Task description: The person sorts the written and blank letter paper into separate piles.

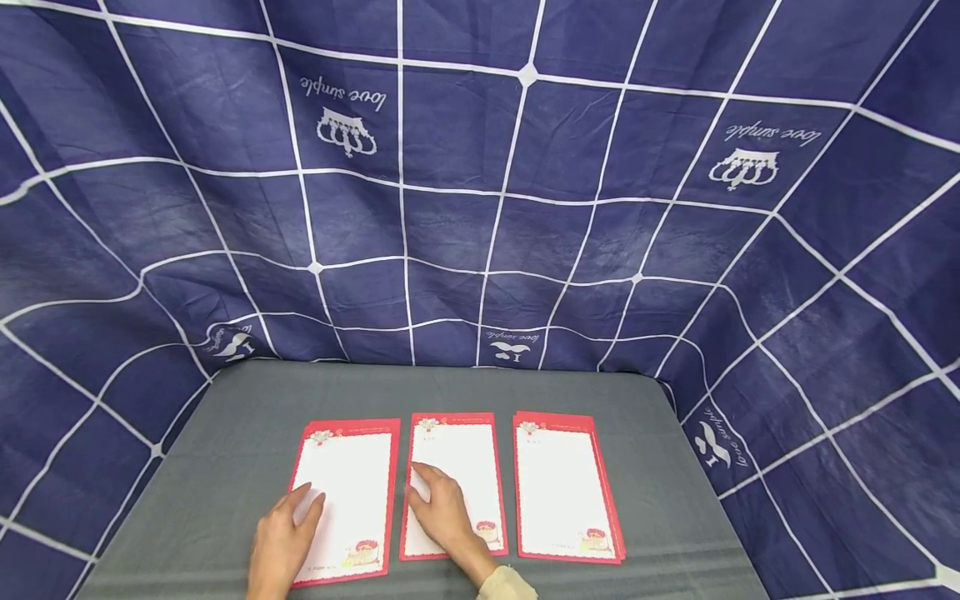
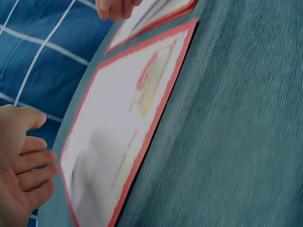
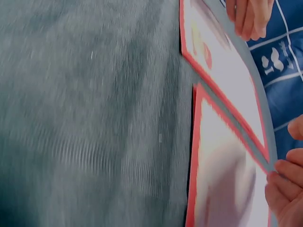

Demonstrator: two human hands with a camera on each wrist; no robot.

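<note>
Three sets of white sheets with red borders lie side by side in the head view: the left paper stack (image 1: 352,492), the middle paper stack (image 1: 468,467) and the right paper stack (image 1: 558,492). Each carries a flower print at top left and a cake print at bottom right. My left hand (image 1: 281,540) hovers by the left stack's left edge, fingers relaxed and holding nothing. Over the left part of the middle stack is my right hand (image 1: 444,510), its fingers loosely bent around nothing. Both wrist views show a hand (image 2: 26,172) with space beside its palm.
A grey cloth (image 1: 450,387) covers the table under the papers. Dark blue fabric (image 1: 465,233) with white grid lines and printed crowns hangs behind and along both sides. Narrow strips of grey cloth separate the stacks.
</note>
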